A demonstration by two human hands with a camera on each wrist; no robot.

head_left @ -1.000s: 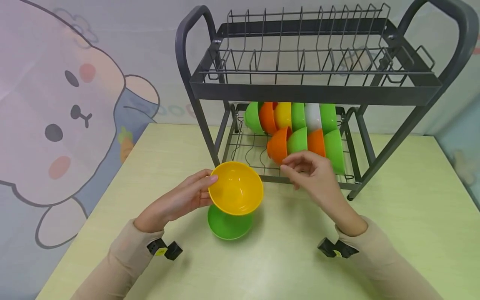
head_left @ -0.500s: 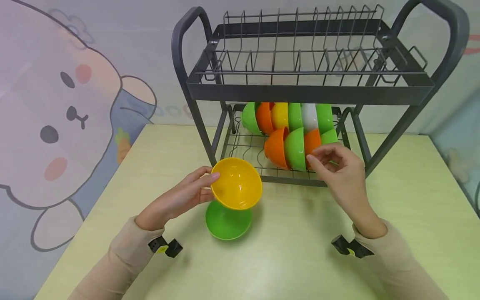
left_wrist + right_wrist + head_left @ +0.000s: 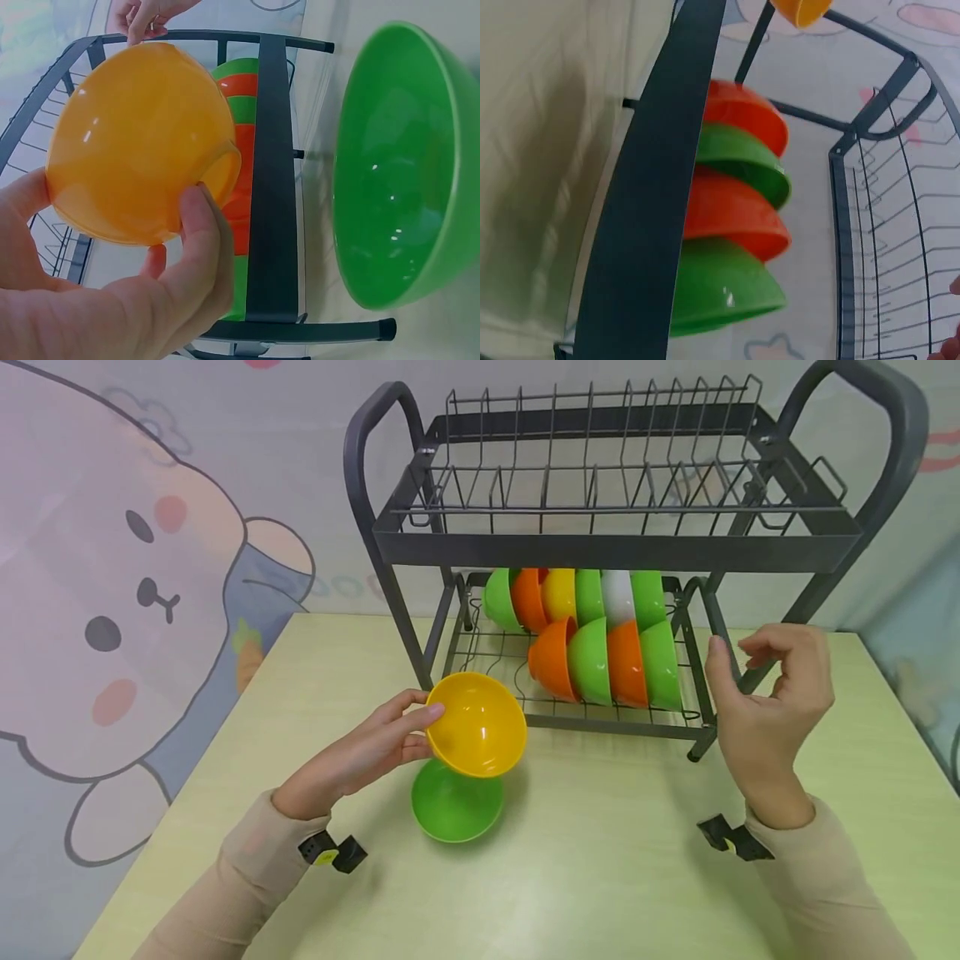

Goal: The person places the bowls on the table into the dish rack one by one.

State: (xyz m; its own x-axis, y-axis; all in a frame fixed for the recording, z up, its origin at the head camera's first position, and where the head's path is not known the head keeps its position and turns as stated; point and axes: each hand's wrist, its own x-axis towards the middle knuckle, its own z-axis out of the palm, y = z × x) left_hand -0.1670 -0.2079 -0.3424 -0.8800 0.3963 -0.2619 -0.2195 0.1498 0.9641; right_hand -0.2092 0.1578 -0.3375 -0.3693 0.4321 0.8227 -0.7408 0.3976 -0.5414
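My left hand grips a yellow bowl by its side, the thumb at the rim and the bowl's inside tilted toward me. In the left wrist view, fingers press near the bowl's foot. Below it a green bowl rests on the table, partly covered by the yellow one in the head view. My right hand is raised beside the rack's right front leg, thumb apart from the loosely bent fingers, holding nothing. Closest to it stands a green bowl at the right end of the front row.
A dark two-tier dish rack stands at the table's back. Its lower shelf carries two rows of bowls on edge, including an orange bowl and a white bowl. The upper wire tier overhangs them. A cartoon-print cloth hangs behind.
My right hand has moved right, away from the front-row bowls, and its thumb and fingers have spread apart. My left hand still holds the yellow bowl in nearly the same spot.
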